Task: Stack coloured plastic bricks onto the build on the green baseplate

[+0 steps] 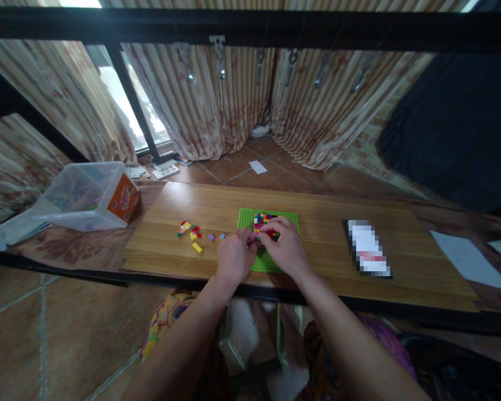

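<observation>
A green studded baseplate (245,217) lies on the wooden tabletop in front of me. On it stands a block of small multicoloured toy bricks (259,220), partly covered by my fingers. My left hand (237,253) is at the plate's left side, thumb and fingers pinched together by the block's near left corner. From the right, my right hand (287,245) reaches over the plate, its thumb and index finger closed at the same corner. The fingertips of both hands nearly meet there. Whatever is between them is too small and covered to make out.
Loose toy bricks (186,226) lie left of the plate, with a yellow brick (197,247) and a purple brick (211,237) nearby. A clear plastic bin (83,217) with an orange label stands farther left. On the right lie a phone (367,248) and white paper (470,259).
</observation>
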Available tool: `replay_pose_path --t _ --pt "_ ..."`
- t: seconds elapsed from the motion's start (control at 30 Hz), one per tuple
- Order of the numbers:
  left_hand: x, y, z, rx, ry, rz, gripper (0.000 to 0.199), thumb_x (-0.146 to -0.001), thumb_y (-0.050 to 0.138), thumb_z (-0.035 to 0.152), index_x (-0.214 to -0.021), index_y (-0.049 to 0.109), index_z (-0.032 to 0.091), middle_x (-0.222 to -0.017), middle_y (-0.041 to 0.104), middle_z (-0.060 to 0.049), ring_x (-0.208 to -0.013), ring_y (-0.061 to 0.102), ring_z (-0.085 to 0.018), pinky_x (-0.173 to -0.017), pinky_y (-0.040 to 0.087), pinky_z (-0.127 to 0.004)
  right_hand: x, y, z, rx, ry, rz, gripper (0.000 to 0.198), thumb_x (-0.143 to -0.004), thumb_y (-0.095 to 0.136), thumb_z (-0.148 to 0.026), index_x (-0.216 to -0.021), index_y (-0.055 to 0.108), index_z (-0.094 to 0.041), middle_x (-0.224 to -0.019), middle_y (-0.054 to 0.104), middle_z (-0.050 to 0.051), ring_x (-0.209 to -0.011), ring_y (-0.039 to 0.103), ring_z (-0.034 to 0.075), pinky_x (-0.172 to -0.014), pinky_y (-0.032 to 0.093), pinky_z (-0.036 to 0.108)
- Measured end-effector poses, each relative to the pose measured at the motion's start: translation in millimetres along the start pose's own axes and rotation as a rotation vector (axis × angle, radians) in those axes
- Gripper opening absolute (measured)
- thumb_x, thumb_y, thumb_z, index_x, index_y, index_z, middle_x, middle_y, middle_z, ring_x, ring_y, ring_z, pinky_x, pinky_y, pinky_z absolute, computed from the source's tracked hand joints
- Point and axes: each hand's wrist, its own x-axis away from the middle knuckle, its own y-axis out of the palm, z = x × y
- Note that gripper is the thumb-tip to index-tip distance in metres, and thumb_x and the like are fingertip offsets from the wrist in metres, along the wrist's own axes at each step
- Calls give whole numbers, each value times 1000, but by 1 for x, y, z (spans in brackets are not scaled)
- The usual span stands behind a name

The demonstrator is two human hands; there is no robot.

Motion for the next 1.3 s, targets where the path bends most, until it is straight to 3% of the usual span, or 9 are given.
replay_pose_path --t 0.57,0.73,1.0,1.17,1.3 --pt "1 0 1 6 -22 -1 10 -85 63 25 -77 68 21 -82 74 -4 -78 68 -19 -68 42 -27 -2 5 -1 25 60 0 4 -75 75 -20 -76 72 -23 -98 64 8 -109 57 30 -96 45 49" --pt "1 0 2 -13 -55 -26 11 -87 62 26 -81 69 21 -85 75 -4 -80 68 -18 -69 43 -26 -1 7 -1 41 39 6 2 -75 73 -21 -76 72 -23 -97 62 8 -108 57 30 -96 44 49" --pt "3 3 -2 3 4 -8 12 -84 58 17 -84 69 21 -86 75 -3 -80 69 -17 -71 45 -25 2 3 3 55 -6 -10 5 -77 73 -26 -79 72 -21 -100 64 9 -106 58 30 -95 44 47" --pt "-2 -10 -11 -33 -27 -78 18 -86 55 16 -88 72 21 -87 76 -5 -82 70 -18 -73 48 -26 1 -2 6 -3 -40 -18 13 -82 67 -33 -80 72 -21 -97 68 9 -100 61 28 -95 44 46" --pt "-10 -35 -39 -185 -206 -20 28 -85 51 12 -100 74 19 -98 77 -10 -93 71 -24 -80 51 -31 -1 -4 7 -60 -28 -11 20 -86 60 -37 -80 71 -22 -94 70 8 -95 63 27 -91 45 45"
